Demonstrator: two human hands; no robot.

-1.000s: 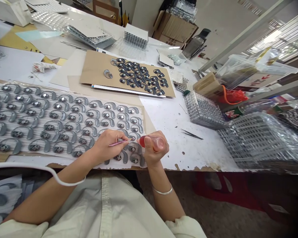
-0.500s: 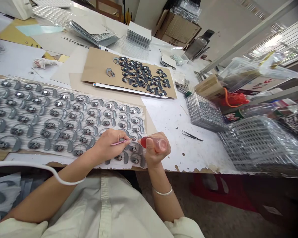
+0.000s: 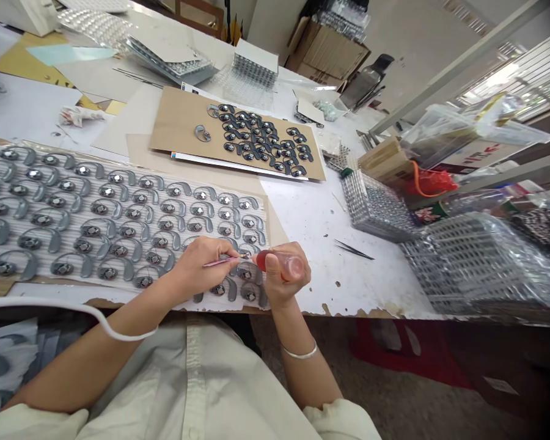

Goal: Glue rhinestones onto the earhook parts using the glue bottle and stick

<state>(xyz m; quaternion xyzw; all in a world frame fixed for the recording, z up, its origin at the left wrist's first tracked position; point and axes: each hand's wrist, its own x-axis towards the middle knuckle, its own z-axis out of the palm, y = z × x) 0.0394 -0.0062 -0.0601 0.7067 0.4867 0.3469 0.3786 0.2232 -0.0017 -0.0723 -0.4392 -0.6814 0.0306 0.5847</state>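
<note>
My left hand [image 3: 201, 266] is closed in a pinch on a thin pink stick-like tool [image 3: 220, 262], whose tip points right. In my right hand [image 3: 282, 287] is a small translucent squeeze bottle [image 3: 289, 266] with reddish contents, tilted so its nozzle faces left. The nozzle and the tool's tip almost meet over one grey ear-hook piece [image 3: 249, 252]; whether they touch it I cannot tell. Around and under my hands, several similar hook-shaped pieces [image 3: 128, 232] with shiny round ends lie in rows on a ribbed white sheet [image 3: 80, 215].
Behind the rows, a brown board [image 3: 178, 116] bears darker hook pieces [image 3: 256, 137]. Black tweezers [image 3: 354, 249] lie on the table to the right. Stacked clear plastic trays [image 3: 481, 263] stand further right, beside a shelf. A white cable [image 3: 73, 304] crosses my left forearm.
My right hand and the bottle have shifted slightly left, nearer the tool's tip. My left hand stays almost where it was, with the same grip.
</note>
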